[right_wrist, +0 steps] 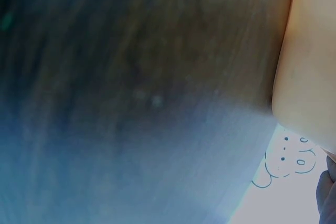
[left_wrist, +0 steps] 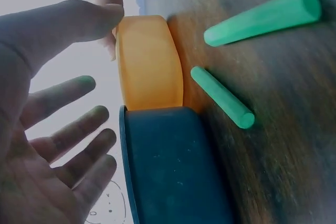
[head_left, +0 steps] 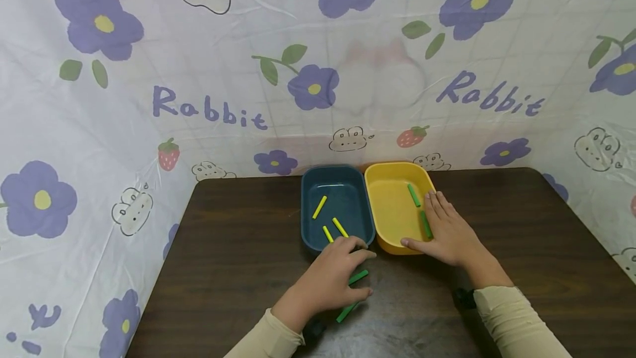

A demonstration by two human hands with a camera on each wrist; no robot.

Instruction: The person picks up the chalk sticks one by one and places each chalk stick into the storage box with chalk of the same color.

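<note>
Biggest on the far side was a white cloth [head_left: 218,65] w/ purple flowers, strawberries & "Rabbit" lettering. Next came the dark wood-look tbl [head_left: 238,258], its far edge up against the cloth. At its far end stood 2 bins side by side, abt equal in size: blue bin [head_left: 348,195] on the L, yellow bin [head_left: 392,203] on the R.

Your R hand [head_left: 444,231] lay at the yellow bin's R rim, fingers straight & close together, thumb spread out to the near rim. Your L hand [head_left: 335,272] hovered by the blue bin's near end, fingers apart & loosely bent, thumb well off them.

Smallest were the sticks. 2 green sticks [head_left: 358,277] lay on the tbl by your L hand, 1 showing btwn thumb & fingers, 1 nearer, both partly hidden in the head view. 2 more green ones were in the yellow bin, along its R side. 3 yellow sticks [head_left: 319,207] lay in the blue bin, spaced apart.
</note>
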